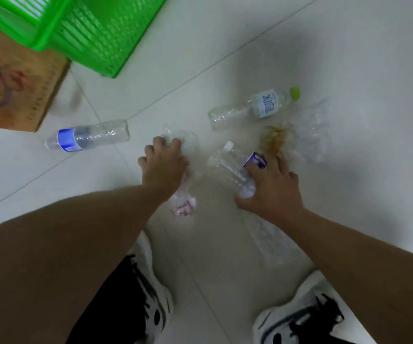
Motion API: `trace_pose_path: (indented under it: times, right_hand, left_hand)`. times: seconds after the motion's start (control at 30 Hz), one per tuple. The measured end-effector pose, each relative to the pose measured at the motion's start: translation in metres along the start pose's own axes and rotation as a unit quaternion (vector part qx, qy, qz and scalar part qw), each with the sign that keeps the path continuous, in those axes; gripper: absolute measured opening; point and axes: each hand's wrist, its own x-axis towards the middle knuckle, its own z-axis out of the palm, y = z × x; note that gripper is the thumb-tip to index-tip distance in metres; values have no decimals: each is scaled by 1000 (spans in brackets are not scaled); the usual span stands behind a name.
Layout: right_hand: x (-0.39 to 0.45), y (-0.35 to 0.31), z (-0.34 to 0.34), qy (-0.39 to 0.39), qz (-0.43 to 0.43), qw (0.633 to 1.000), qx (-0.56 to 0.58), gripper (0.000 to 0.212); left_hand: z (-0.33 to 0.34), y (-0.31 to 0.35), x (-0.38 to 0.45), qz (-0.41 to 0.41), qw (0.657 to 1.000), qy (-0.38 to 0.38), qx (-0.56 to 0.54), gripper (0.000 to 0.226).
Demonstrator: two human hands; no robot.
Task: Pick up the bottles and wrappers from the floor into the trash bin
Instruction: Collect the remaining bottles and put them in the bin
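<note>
My left hand (pixel 164 165) presses down on a crumpled clear wrapper (pixel 188 145) with a pink scrap (pixel 184 208) at its near end, fingers curled around it. My right hand (pixel 272 187) grips a clear bottle with a purple label (pixel 235 167) and a white cap, lying on the floor. A blue-labelled bottle (pixel 89 139) lies to the left. A bottle with a green cap (pixel 252 106) lies beyond. A clear wrapper with brown crumbs (pixel 292 137) sits past my right hand. The green mesh trash bin (pixel 96 33) stands at the top left.
A cardboard box (pixel 14 85) sits beside the bin at the left. My two white and black shoes (pixel 299 319) stand on the white tiled floor (pixel 349 58) at the bottom. Another clear bottle or wrapper (pixel 270 242) lies under my right forearm.
</note>
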Motion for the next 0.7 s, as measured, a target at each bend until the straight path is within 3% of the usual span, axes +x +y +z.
trace_pose_path:
  times: [0.2,0.47,0.7]
  right_hand:
    - [-56,-11,-33,-1,51,999,15,78]
    - [-161,-35,-156,-19,71,995,61,65]
    - [-251,-47,-263,-29,115,991,54,67]
  left_hand:
    - [-74,1,-41,7,991,-20,-130,22]
    - [-216,-10,-120,9,988,-39,-150,19]
    - [-305,-24,-185,-6,981,-45,-190,18]
